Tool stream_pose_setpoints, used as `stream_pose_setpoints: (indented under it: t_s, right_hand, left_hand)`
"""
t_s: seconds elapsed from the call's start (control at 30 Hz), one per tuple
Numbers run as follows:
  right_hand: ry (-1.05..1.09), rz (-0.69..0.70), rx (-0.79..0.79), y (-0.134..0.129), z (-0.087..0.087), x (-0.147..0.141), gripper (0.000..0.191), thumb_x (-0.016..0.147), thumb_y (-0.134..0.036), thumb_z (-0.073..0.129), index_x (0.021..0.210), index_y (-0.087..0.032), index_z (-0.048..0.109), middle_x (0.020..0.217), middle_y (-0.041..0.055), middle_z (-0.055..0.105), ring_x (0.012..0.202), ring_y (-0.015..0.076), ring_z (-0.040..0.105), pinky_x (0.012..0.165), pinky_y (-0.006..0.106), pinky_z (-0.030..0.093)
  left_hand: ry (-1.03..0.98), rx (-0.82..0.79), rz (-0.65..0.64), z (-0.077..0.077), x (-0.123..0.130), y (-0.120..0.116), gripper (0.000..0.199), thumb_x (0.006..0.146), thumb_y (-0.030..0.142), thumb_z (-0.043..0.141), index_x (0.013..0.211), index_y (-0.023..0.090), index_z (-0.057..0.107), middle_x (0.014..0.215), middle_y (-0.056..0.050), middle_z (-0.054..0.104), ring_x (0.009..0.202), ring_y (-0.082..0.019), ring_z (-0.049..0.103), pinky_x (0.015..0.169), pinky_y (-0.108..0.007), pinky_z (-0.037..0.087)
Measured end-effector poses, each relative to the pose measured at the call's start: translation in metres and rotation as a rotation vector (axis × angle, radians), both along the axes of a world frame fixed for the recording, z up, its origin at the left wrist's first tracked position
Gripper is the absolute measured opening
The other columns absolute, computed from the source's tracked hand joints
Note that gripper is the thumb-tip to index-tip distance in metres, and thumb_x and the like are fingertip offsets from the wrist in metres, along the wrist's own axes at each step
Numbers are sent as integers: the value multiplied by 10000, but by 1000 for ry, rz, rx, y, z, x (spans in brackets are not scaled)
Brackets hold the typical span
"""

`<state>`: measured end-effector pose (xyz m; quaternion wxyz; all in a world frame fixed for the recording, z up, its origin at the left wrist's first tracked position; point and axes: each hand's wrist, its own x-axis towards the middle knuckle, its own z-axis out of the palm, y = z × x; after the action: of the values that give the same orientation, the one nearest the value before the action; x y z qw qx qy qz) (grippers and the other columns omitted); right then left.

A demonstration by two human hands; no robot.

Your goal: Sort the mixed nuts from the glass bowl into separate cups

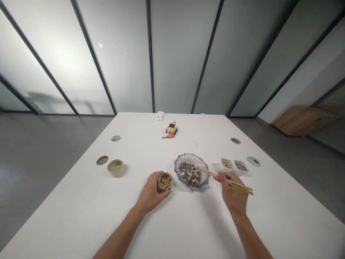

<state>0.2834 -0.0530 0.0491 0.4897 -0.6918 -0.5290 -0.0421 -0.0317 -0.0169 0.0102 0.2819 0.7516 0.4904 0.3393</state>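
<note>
My left hand (151,191) is wrapped round a small cup (165,181) that holds tan, peanut-like pieces, just left of a glass bowl. In the glass bowl (191,170) lie dark beads or beans mixed with several tan nuts. My right hand (234,192) grips a pair of wooden chopsticks (238,185), whose tips reach into the bowl among the nuts. Whether the tips pinch a nut is too small to tell. Two white dishes, one with tan nuts (228,164) and one with flatter pale pieces (240,166), stand beyond my right hand.
An olive-green bowl (115,168) stands at the left of the white table (81,212). Farther back are an orange toy carrot (169,136), a yellow toy vehicle (171,128) and a white box-like object (159,116). Round grommets or holes sit near both side edges.
</note>
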Motion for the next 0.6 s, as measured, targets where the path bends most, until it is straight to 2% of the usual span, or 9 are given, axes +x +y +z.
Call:
stream_pose_setpoints:
  t_s: [0.1, 0.27, 0.6]
  right_hand:
    - [-10, 15, 32, 0, 1, 1, 545, 976, -673, 520, 771, -204, 708, 754, 54, 729, 722, 215, 680, 713, 339, 495]
    - [-44, 148, 78, 2, 2, 0, 471, 976, -616, 571, 770, -214, 706, 786, 46, 730, 738, 201, 678, 726, 333, 513]
    - [-89, 278, 47, 2, -4, 0, 365, 972, -518, 635, 773, -221, 710, 775, 43, 721, 716, 196, 675, 666, 326, 535]
  left_hand:
    - [2, 0, 5, 0, 0, 0, 644, 752, 237, 820, 1327, 248, 531, 1308, -98, 651, 1222, -314, 623, 1077, -501, 517]
    - [-1, 11, 12, 2, 0, -1, 625, 753, 251, 810, 1318, 250, 545, 1296, -94, 658, 1212, -312, 633, 1059, -492, 531]
    - [-16, -17, -9, 5, 0, -2, 595, 775, 246, 793, 1311, 246, 534, 1309, -109, 641, 1228, -331, 610, 1076, -529, 507]
